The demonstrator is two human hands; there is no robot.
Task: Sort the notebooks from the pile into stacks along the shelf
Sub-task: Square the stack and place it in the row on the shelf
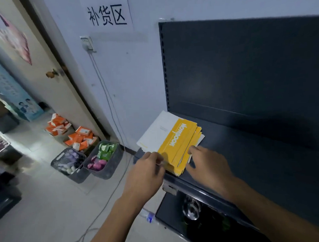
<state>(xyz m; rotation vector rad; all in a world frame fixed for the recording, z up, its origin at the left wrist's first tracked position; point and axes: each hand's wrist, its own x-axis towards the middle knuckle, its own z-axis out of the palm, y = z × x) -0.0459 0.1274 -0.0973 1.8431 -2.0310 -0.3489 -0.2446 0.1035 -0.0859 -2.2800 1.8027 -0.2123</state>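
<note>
A pile of notebooks (pixel 177 140) with yellow and white covers lies at the left end of the dark shelf (pixel 255 153). The top cover is half white, half yellow with "Notebook" printed on it. My left hand (pixel 147 172) pinches the near left corner of the yellow covers. My right hand (pixel 207 164) rests on the pile's near right edge, its fingertips touching the covers. The lower notebooks are slightly fanned out at the right.
The shelf has a dark back panel (pixel 243 63) and stretches to the right. A lower shelf (pixel 194 213) holds metal cups. On the floor at the left stand two grey baskets (pixel 88 163) of packets and some orange boxes (pixel 79 136). A cable (pixel 107 97) hangs down the wall.
</note>
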